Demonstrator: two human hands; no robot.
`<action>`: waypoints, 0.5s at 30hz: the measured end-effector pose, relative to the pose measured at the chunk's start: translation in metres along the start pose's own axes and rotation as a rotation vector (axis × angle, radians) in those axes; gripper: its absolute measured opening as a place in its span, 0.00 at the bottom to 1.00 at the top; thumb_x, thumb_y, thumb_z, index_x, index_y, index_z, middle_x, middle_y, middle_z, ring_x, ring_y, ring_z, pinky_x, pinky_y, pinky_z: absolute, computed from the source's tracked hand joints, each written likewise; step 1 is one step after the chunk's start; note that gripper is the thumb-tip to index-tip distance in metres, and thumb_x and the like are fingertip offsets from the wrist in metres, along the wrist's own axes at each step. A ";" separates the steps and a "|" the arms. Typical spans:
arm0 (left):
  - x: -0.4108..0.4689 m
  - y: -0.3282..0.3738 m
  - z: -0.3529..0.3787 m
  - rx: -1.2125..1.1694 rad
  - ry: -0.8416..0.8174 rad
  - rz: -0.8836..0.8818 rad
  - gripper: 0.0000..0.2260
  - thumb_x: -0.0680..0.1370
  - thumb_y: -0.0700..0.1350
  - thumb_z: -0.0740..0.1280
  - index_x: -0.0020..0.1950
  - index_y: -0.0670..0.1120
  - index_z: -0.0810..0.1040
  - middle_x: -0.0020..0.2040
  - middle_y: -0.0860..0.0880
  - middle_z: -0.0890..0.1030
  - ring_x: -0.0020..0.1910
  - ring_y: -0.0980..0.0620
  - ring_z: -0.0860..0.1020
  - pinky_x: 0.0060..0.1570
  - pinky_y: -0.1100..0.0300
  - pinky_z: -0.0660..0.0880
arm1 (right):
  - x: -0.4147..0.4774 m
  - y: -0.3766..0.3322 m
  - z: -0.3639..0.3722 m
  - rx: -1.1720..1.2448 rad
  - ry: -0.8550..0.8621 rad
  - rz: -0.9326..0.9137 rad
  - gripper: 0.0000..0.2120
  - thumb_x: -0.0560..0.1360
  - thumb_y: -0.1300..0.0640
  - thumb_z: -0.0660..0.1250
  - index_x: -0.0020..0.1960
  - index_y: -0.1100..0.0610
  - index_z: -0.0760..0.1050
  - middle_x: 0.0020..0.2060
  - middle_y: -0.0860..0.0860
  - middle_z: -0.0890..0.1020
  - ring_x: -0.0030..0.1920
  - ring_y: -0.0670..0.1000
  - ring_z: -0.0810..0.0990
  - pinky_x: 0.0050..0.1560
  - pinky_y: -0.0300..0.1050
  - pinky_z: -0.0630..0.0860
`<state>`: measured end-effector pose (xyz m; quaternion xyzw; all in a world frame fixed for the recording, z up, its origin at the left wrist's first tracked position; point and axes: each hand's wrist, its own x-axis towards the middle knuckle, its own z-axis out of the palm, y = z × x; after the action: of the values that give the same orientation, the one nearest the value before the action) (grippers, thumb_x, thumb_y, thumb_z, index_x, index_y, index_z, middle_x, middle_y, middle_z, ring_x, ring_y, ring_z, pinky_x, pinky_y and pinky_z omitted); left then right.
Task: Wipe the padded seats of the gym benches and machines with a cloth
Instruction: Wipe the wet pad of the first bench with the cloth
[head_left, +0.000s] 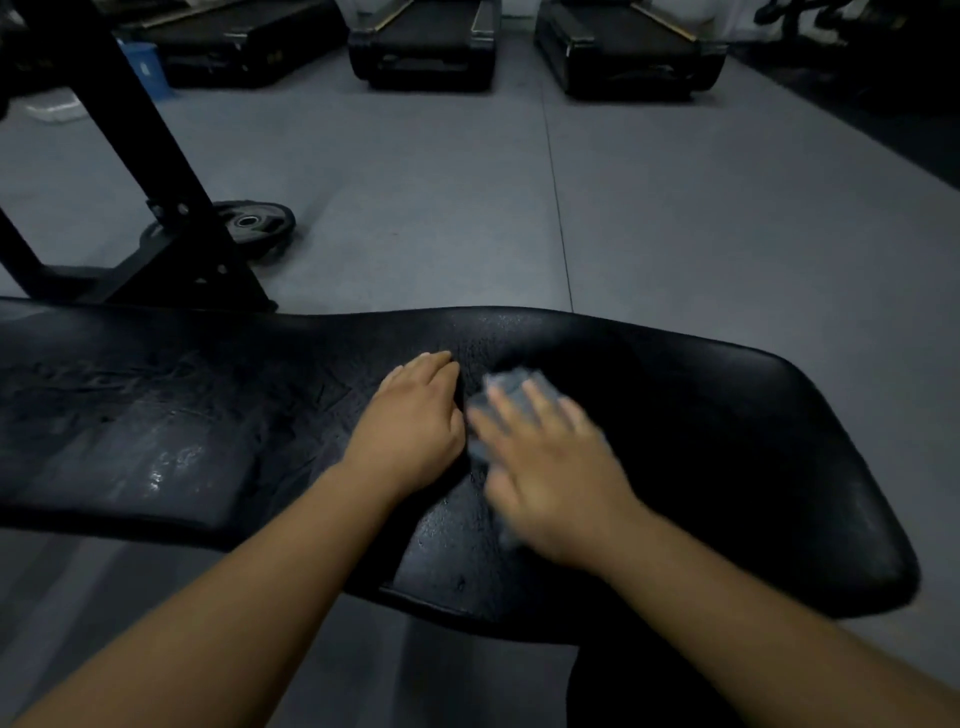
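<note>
The black bench pad (727, 441) runs across in front of the person, its worn surface shining wet in patches. The cloth (501, 387), grey-blue and bunched, lies on the pad near its middle, under the right hand (545, 473). That hand is blurred, its fingers spread and laid flat over the cloth. The left hand (410, 421) rests palm-down on the pad just beside it, fingers straight and close together, holding nothing. Beyond the bench, a weight plate (254, 221) lies on the grey floor (675, 208) by a black frame (150, 135), and treadmills (423, 47) stand along the far side.
</note>
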<state>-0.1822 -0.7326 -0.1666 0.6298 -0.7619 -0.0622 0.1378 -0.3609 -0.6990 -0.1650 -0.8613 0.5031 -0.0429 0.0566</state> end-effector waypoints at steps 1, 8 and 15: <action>-0.004 -0.002 -0.004 0.008 -0.028 0.021 0.27 0.76 0.48 0.52 0.72 0.39 0.71 0.75 0.42 0.69 0.74 0.44 0.66 0.75 0.53 0.60 | -0.026 -0.005 0.001 0.023 -0.015 -0.065 0.33 0.74 0.43 0.46 0.78 0.48 0.63 0.79 0.51 0.60 0.79 0.58 0.55 0.77 0.60 0.54; -0.056 -0.024 -0.006 0.061 -0.120 0.200 0.32 0.79 0.58 0.45 0.79 0.45 0.63 0.79 0.48 0.61 0.79 0.49 0.57 0.78 0.51 0.54 | -0.022 0.014 -0.006 -0.008 -0.017 0.148 0.37 0.72 0.40 0.38 0.80 0.43 0.54 0.81 0.47 0.52 0.81 0.54 0.47 0.78 0.56 0.47; -0.059 -0.022 -0.007 -0.017 -0.054 0.189 0.28 0.78 0.53 0.49 0.75 0.45 0.69 0.77 0.48 0.67 0.77 0.49 0.62 0.76 0.54 0.56 | -0.083 -0.010 0.005 -0.008 -0.070 -0.207 0.31 0.73 0.44 0.56 0.77 0.45 0.65 0.78 0.48 0.64 0.78 0.55 0.61 0.74 0.55 0.57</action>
<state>-0.1493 -0.6788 -0.1738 0.5519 -0.8209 -0.0720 0.1279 -0.3928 -0.6215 -0.1697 -0.9098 0.4094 -0.0165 0.0656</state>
